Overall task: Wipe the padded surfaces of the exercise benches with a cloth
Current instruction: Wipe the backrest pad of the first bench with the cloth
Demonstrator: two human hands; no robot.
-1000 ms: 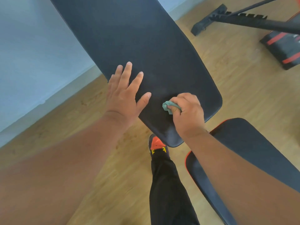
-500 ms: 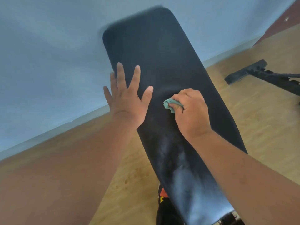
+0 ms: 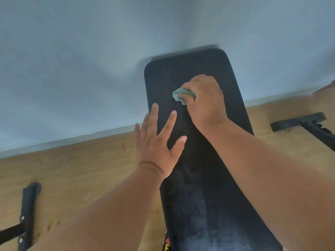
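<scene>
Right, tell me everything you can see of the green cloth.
The cloth is small, pale green and soft-looking, bunched into a crumpled wad. Only its left end shows; the rest is hidden inside the right hand, whose fingers curl shut around it. It is pressed against the upper part of the black bench pad, near the pad's far end. The left hand lies flat on the pad below it, not touching it.

Soft, even daylight fills the scene with no hard shadows, and a pale sheen glares off the lower end of the black bench pad (image 3: 213,205) while its upper part stays flat and dark. Motion blur smears the pad's top edge against the blue-grey wall (image 3: 90,60) and softens the wooden floor (image 3: 72,174) and the black frame foot (image 3: 27,214). Wide-angle distortion bows the skirting line and swells both forearms toward the bottom corners, where detail turns mushy
</scene>
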